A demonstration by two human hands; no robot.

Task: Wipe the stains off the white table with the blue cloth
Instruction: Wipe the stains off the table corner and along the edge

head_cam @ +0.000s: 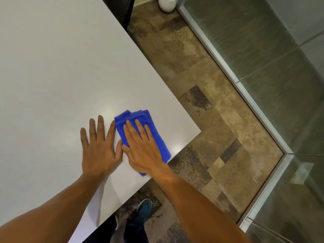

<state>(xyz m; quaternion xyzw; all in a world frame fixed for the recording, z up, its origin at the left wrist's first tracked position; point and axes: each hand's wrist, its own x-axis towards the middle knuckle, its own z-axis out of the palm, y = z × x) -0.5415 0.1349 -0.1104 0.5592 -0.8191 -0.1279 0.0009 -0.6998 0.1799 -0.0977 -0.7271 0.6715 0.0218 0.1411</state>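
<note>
A folded blue cloth [135,118] lies flat on the white table [57,71], close to the table's near right corner. My right hand [142,148] presses down on the cloth with its fingers spread, covering the cloth's middle. My left hand [99,144] rests palm down on the bare tabletop just left of the cloth, fingers apart, its thumb touching my right hand. I can make out no stains on the visible tabletop.
The table's right edge runs diagonally, with its corner [199,131] just right of the cloth. Beyond it is mottled brown floor [201,95] and a glass wall with a metal frame [228,71]. A white pot [167,4] stands on the floor far off. My shoe [144,207] shows below the table edge.
</note>
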